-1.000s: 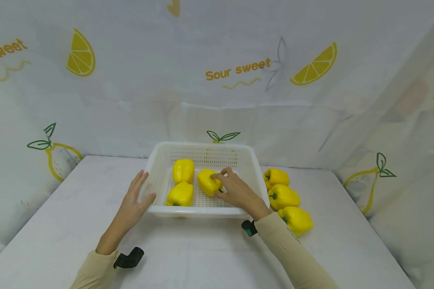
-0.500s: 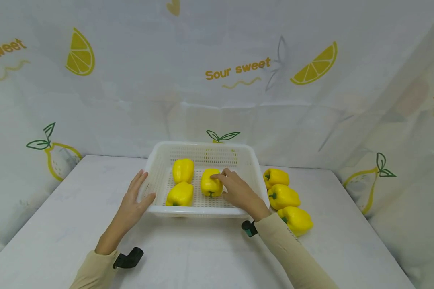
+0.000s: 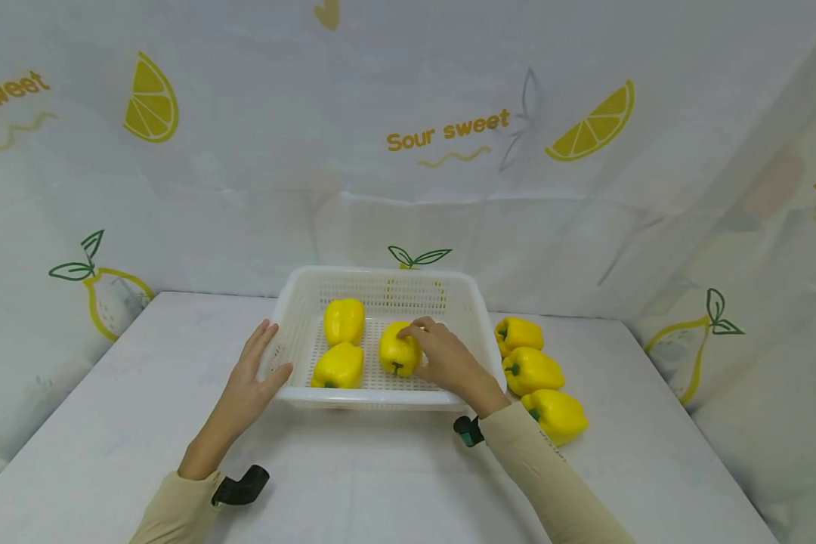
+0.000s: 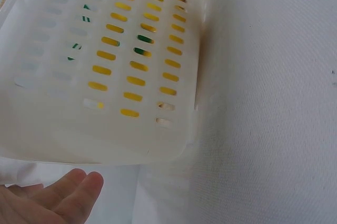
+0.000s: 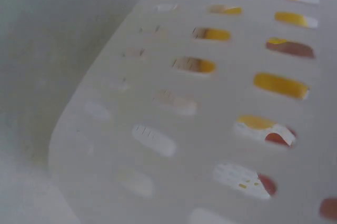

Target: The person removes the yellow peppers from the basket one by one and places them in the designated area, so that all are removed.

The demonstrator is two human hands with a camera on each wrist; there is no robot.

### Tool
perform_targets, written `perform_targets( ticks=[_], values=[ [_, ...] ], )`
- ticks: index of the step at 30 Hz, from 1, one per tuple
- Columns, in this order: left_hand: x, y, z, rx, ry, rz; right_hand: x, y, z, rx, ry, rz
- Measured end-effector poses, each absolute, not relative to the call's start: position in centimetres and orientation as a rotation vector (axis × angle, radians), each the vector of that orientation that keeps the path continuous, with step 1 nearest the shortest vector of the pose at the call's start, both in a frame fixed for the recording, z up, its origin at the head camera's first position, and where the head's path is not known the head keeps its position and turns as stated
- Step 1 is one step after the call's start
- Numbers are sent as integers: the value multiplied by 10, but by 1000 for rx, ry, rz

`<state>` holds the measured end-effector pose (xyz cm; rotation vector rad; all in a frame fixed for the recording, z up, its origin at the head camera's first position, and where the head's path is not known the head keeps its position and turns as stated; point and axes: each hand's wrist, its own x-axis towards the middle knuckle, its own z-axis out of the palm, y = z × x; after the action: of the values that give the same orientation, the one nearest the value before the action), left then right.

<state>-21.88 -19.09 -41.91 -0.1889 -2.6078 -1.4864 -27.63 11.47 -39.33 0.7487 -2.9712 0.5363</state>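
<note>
A white slotted plastic basket (image 3: 387,397) stands on the table with three yellow bell peppers inside. My right hand (image 3: 449,359) reaches over its near right side and holds one yellow bell pepper (image 3: 394,351), thumb and fingers on its right side and top. That pepper's green stem faces the front. Two others, a rear bell pepper (image 3: 344,321) and a front bell pepper (image 3: 340,366), lie at the left of the basket. My left hand (image 3: 248,378) has its fingers extended along the basket's left wall. The right wrist view shows mostly the slotted basket wall (image 5: 210,98), blurred.
Outside the basket on the right, three more bell peppers lie in a row: a far one (image 3: 520,334), a middle one (image 3: 536,370) and a near one (image 3: 561,415) partly behind the right sleeve. A printed white cloth (image 3: 279,174) hangs behind the table (image 3: 353,476).
The bell pepper under my right hand has turned, its stem swinging from the lower right to the front, and has shifted slightly right and nearer. My left hand stays put.
</note>
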Motion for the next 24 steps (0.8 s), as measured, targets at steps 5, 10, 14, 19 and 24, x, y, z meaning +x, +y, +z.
perform_targets(
  ticks=[5,10,14,19,24],
  values=[
    [-219,-191,-419,-196,-2604,-1491,-276,115,-393,692,-2991,458],
    [-219,-192,-419,-193,-2604,-1492,-277,114,-393,693,-3026,574],
    [-219,-192,-419,-183,-2606,-1492,-278,113,-392,650,-3084,654],
    [-219,-192,-420,-188,-2604,-1496,-277,112,-393,630,-3098,633],
    [-219,-192,-420,-192,-2604,-1496,-278,112,-395,641,-3122,601]
  ],
)
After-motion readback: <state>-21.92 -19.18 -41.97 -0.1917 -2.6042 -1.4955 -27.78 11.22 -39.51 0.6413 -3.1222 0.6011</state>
